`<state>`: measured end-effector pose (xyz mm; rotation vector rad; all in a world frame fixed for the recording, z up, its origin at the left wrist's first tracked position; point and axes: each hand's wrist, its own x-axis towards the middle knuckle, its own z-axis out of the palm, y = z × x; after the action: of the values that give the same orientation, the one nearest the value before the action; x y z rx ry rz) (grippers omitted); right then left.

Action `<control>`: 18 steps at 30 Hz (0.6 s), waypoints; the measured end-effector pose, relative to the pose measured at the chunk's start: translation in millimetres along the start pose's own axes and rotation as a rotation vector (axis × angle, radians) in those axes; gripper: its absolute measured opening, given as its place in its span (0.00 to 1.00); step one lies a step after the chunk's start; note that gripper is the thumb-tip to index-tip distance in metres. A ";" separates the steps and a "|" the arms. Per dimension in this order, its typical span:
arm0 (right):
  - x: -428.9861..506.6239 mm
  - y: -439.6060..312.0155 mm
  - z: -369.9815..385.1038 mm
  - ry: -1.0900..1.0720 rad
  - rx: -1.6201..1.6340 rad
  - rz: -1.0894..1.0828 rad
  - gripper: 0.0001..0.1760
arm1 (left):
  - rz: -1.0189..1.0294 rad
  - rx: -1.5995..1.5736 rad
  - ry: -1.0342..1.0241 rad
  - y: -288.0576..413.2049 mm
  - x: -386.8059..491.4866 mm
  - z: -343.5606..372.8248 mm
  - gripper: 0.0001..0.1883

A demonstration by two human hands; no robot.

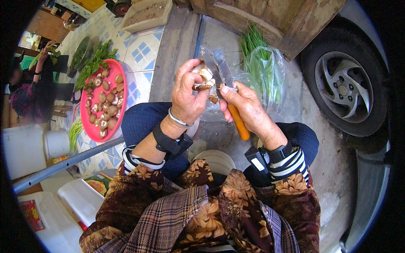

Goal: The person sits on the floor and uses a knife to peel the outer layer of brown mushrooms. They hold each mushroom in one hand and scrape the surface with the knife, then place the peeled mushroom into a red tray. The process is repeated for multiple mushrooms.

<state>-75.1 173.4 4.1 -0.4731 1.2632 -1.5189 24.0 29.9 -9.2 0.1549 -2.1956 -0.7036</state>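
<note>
My left hand [190,95] is raised before me, its fingers closed around a cut brown-capped mushroom [205,77] with pale flesh showing. Just right of it, my right hand [248,109] grips a knife by its orange handle [239,123]. The knife's wide metal blade [224,68] points up and away, beside the mushroom. A small brown mushroom piece [213,99] shows between the hands. Below them lies clear plastic, partly hidden. On the left, a red plastic tray [84,109] holds several whole mushrooms [112,110].
Leafy greens [101,55] lie by the tray. Green stalks stick out of a plastic bag [269,79] at right. A car wheel [343,85] stands far right, a wooden door [269,15] ahead. A metal pole [69,163] crosses lower left. Another person [34,91] is at far left.
</note>
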 end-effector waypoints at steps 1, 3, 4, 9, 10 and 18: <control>-0.3 0.3 0.4 0.005 0.005 0.001 0.13 | 0.003 0.017 0.010 -0.4 0.9 -0.7 0.16; -0.1 0.2 0.6 0.002 0.020 0.005 0.13 | -0.025 -0.027 0.017 1.1 1.2 -0.2 0.14; -0.4 0.2 0.7 0.023 0.029 -0.018 0.13 | -0.029 -0.036 0.020 1.7 1.8 0.0 0.14; 1.3 -3.0 -6.0 0.137 0.034 -0.196 0.09 | -0.022 -0.002 0.027 3.2 3.9 -0.3 0.16; 2.2 -3.5 -7.7 0.162 0.030 -0.241 0.09 | -0.047 -0.016 0.023 4.1 2.8 0.3 0.17; 12.5 2.1 -4.8 0.219 0.076 -0.276 0.20 | 0.060 0.014 -0.018 1.5 0.0 3.9 0.18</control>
<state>-82.6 164.8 -3.3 -0.4549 1.3429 -1.8854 21.3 32.8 -10.4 0.0902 -2.2137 -0.6590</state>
